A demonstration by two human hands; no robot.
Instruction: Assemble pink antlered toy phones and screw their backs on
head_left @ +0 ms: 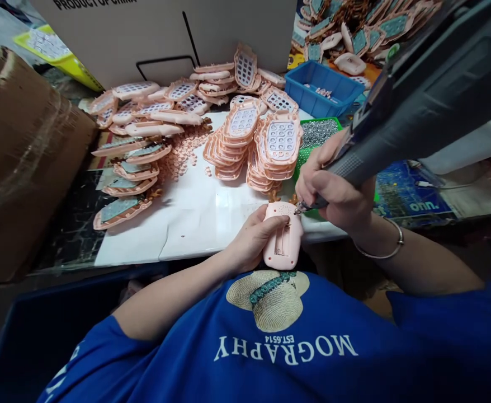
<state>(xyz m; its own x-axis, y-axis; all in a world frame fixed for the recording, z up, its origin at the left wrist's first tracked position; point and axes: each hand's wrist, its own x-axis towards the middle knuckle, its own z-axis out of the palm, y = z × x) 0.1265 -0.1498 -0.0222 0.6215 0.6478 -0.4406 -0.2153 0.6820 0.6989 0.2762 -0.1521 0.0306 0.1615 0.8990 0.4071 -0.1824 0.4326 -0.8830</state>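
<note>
Close to my body, my left hand (256, 238) grips a pink toy phone casing (285, 240) with brown antlers, its back and battery slot facing up. The thumb lies across the casing. My right hand (333, 187) is wrapped round a dark electric screwdriver (379, 134), whose tip meets the casing's upper right corner. Just beyond stand stacks of pink phone fronts with white keypads (281, 140). A green basket of screws (319, 133) sits partly behind my right hand.
Pink halves with green circuit boards (122, 210) are stacked at left, beside loose pink buttons (182, 151). A blue bin (323, 87) holds small pink parts. A cardboard box (23, 162) borders the left. More casings (354, 33) pile up at the back right.
</note>
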